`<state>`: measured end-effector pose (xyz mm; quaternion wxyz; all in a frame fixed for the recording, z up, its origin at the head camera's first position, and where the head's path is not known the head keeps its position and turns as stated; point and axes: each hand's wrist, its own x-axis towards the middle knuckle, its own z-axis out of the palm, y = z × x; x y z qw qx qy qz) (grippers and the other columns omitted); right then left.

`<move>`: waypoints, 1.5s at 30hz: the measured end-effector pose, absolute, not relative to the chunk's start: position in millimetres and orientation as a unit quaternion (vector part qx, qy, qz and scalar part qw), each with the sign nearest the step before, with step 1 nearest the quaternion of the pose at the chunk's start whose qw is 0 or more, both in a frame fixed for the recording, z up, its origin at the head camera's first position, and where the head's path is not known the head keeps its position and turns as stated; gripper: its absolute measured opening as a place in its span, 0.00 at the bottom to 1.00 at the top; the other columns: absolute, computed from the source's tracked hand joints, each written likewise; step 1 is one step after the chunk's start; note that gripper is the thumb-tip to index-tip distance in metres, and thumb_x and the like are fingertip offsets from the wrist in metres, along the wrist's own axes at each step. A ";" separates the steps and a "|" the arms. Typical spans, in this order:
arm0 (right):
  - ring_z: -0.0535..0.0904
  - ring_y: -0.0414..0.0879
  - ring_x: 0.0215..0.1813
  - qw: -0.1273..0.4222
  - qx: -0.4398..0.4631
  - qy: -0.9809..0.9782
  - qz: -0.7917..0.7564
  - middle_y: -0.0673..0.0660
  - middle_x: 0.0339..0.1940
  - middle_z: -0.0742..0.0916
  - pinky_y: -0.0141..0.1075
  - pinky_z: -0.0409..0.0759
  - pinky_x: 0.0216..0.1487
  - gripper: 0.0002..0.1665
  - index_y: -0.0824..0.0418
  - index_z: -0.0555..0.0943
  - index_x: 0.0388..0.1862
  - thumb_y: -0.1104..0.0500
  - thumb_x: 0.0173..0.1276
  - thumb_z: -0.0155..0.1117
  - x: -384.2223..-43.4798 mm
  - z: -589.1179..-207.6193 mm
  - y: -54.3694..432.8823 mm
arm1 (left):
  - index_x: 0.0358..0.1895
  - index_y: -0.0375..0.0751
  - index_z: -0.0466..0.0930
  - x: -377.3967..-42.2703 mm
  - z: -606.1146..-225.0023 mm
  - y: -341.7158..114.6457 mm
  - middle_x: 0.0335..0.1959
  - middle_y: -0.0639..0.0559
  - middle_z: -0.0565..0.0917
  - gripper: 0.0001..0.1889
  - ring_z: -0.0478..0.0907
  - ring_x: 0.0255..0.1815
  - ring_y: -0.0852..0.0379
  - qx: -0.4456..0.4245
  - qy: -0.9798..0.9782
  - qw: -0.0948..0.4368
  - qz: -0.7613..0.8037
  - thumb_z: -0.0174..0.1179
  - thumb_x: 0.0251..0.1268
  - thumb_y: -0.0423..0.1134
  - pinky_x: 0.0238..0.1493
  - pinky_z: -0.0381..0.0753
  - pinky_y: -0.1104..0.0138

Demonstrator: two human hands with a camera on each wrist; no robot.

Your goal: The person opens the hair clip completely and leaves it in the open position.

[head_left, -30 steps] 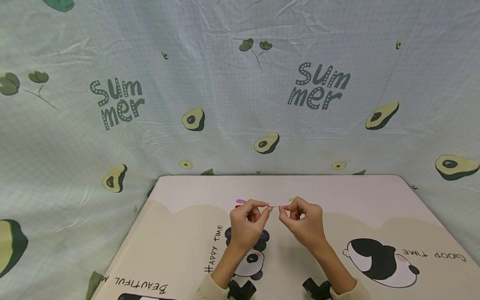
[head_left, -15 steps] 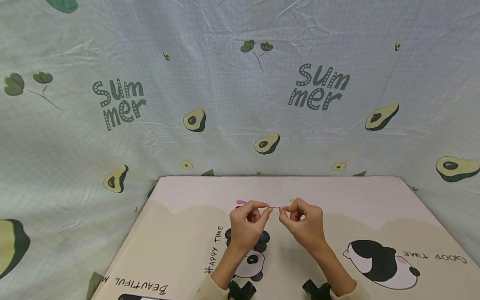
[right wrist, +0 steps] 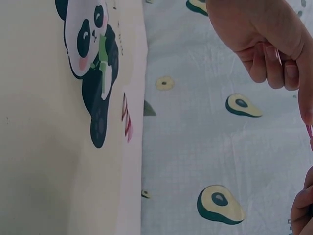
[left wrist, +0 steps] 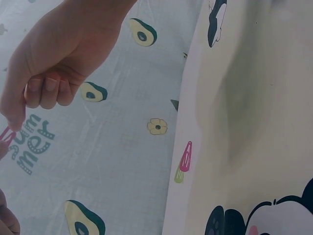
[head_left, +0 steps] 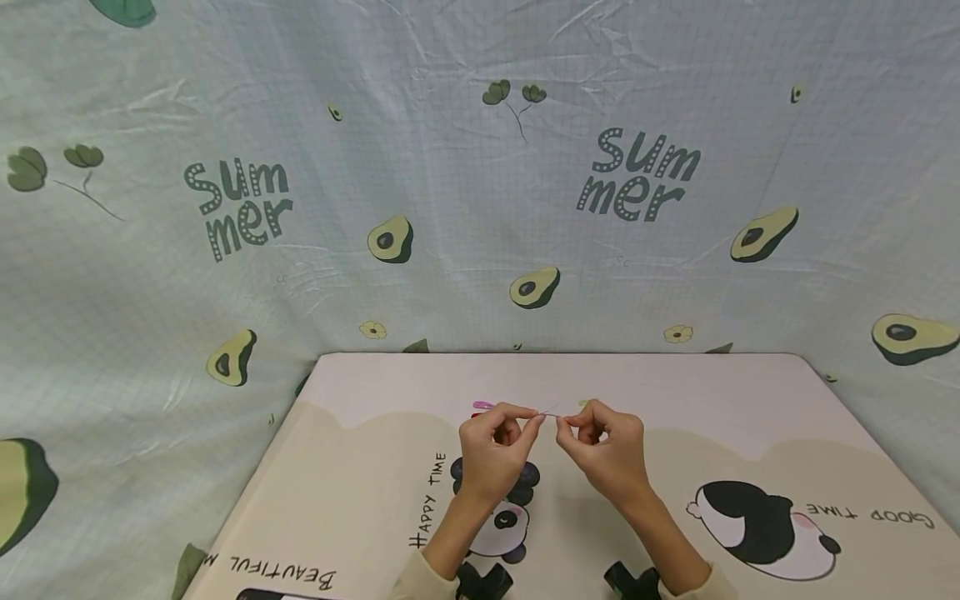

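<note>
Between my two hands, above the table's far part, is a pink snap hair clip [left wrist: 6, 134]; in the head view it shows as thin lines, slightly parted. My left hand [head_left: 491, 450] pinches one end with thumb and index finger. The other end is pinched by my right hand [head_left: 611, 448], with its remaining fingers curled in. Fingertips cover both ends of the clip. On the table beyond my left hand lie a pink hair clip [head_left: 482, 405] and a red striped one [right wrist: 124, 107]. Beyond the right hand are a green clip [left wrist: 178, 175] and a deep-pink clip [left wrist: 186, 155].
The table [head_left: 360, 492] has a cream cover printed with pandas and lettering. Behind it hangs a pale cloth [head_left: 450, 167] with avocado prints. Dark wrist mounts [head_left: 483, 581] sit at both cuffs.
My right hand has shifted very slightly left. The thin single line of the clip now shows as two parted lines. The left hand has stayed in place.
</note>
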<state>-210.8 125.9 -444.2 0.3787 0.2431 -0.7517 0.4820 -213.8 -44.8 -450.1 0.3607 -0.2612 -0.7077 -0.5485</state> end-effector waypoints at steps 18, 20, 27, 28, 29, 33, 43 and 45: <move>0.64 0.30 0.18 0.374 0.255 -0.750 0.481 0.45 0.11 0.73 0.25 0.64 0.16 0.18 0.58 0.82 0.23 0.78 0.46 0.77 -213.1 -444.8 130.5 | 0.35 0.38 0.90 -213.3 -450.9 -42.9 0.11 0.52 0.70 0.03 0.61 0.16 0.68 -0.255 -0.710 0.352 -0.554 0.72 0.59 0.28 0.19 0.60 0.80; 0.64 0.30 0.18 0.373 0.259 -0.751 0.480 0.46 0.11 0.73 0.24 0.64 0.17 0.18 0.58 0.83 0.23 0.78 0.46 0.77 -213.4 -444.9 131.2 | 0.35 0.39 0.90 -213.2 -450.5 -43.1 0.11 0.52 0.69 0.04 0.61 0.16 0.68 -0.254 -0.711 0.353 -0.553 0.72 0.59 0.28 0.19 0.60 0.80; 0.64 0.31 0.18 0.364 0.264 -0.753 0.481 0.47 0.12 0.73 0.24 0.65 0.17 0.17 0.59 0.84 0.25 0.79 0.46 0.78 -213.8 -444.4 134.1 | 0.36 0.39 0.90 -214.2 -451.1 -44.5 0.11 0.52 0.69 0.04 0.60 0.16 0.69 -0.258 -0.717 0.355 -0.542 0.73 0.60 0.28 0.19 0.59 0.81; 0.64 0.31 0.18 0.362 0.264 -0.754 0.480 0.46 0.12 0.73 0.24 0.65 0.18 0.17 0.59 0.84 0.25 0.78 0.46 0.78 -213.7 -443.8 134.5 | 0.36 0.39 0.90 -214.6 -451.3 -44.7 0.11 0.52 0.69 0.04 0.60 0.16 0.69 -0.260 -0.717 0.356 -0.541 0.73 0.60 0.28 0.19 0.59 0.81; 0.64 0.31 0.18 0.360 0.264 -0.755 0.480 0.46 0.12 0.73 0.23 0.66 0.18 0.17 0.59 0.84 0.26 0.78 0.47 0.78 -213.7 -443.5 134.9 | 0.36 0.39 0.90 -214.8 -451.2 -44.9 0.11 0.52 0.69 0.04 0.60 0.16 0.70 -0.262 -0.716 0.357 -0.539 0.73 0.59 0.28 0.19 0.59 0.81; 0.66 0.31 0.19 0.349 0.267 -0.760 0.480 0.47 0.13 0.74 0.23 0.68 0.19 0.16 0.59 0.85 0.27 0.77 0.49 0.78 -214.2 -442.8 136.2 | 0.35 0.40 0.91 -216.8 -451.3 -45.6 0.11 0.53 0.69 0.05 0.60 0.16 0.69 -0.274 -0.713 0.370 -0.528 0.73 0.58 0.27 0.19 0.59 0.81; 0.68 0.32 0.20 0.324 0.261 -0.773 0.480 0.46 0.15 0.76 0.24 0.72 0.22 0.13 0.59 0.86 0.32 0.74 0.53 0.78 -217.6 -436.4 142.1 | 0.36 0.40 0.91 -220.0 -449.8 -45.6 0.11 0.52 0.70 0.04 0.60 0.15 0.67 -0.278 -0.715 0.357 -0.533 0.72 0.60 0.28 0.19 0.59 0.81; 0.68 0.32 0.20 0.318 0.263 -0.774 0.481 0.47 0.15 0.76 0.25 0.72 0.22 0.13 0.60 0.87 0.32 0.75 0.53 0.78 -218.8 -435.2 143.7 | 0.36 0.40 0.91 -220.6 -449.5 -45.5 0.11 0.52 0.71 0.04 0.61 0.15 0.67 -0.278 -0.718 0.354 -0.532 0.72 0.60 0.28 0.20 0.59 0.81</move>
